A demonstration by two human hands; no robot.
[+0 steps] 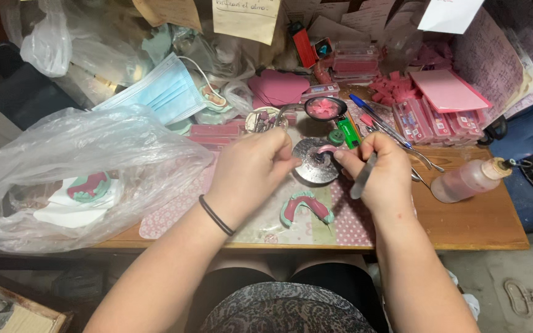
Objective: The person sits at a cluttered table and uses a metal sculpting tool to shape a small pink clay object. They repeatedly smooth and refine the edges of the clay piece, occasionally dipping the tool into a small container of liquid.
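Note:
My left hand [251, 172] is closed, fingertips pinched at the left rim of a round metal dish [313, 165]; what it pinches is too small to tell. My right hand [380, 172] grips a slim metal tool [363, 177] whose handle points down, its fingertips at the dish's right side beside a small pink wax piece [326, 148]. Below the dish, on a patterned mat [347, 222], lies a green and pink arch-shaped dental model [305, 206]. A black band circles my left wrist.
A large clear plastic bag [75, 172] with another green and pink model [89, 186] covers the left. Behind are a blue face mask [165, 89], pink wax sheets [445, 89], boxes, a metal ladle holding pink wax [323, 108], pens, a green lighter [348, 132]. A squeeze bottle [467, 179] lies right.

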